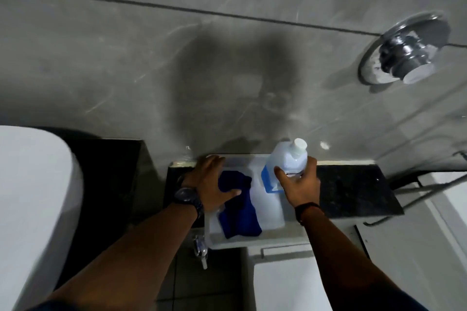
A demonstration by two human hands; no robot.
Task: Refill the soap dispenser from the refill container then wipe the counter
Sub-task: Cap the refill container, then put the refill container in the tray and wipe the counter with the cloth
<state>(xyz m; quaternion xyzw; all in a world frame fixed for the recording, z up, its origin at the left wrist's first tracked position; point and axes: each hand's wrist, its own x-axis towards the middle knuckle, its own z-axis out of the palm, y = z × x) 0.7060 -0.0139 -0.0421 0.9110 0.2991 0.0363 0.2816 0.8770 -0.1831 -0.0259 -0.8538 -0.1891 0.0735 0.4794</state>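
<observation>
Refill container [285, 161] stands upright, cap up, at the back of the white tray [270, 212] on the dark worktop [353, 189], right hand [299, 183] wrapped round its body, while the spread left hand [212, 184] presses on the blue cloth [238, 212] just beside it.

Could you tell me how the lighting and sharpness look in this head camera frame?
Head view: dim overall; a dark shadow falls on the grey wall; glare streaks cross the wall and chrome wall fitting; wide-angle bending curves the edges; the left hand, right hand and refill bottle look slightly soft.
</observation>
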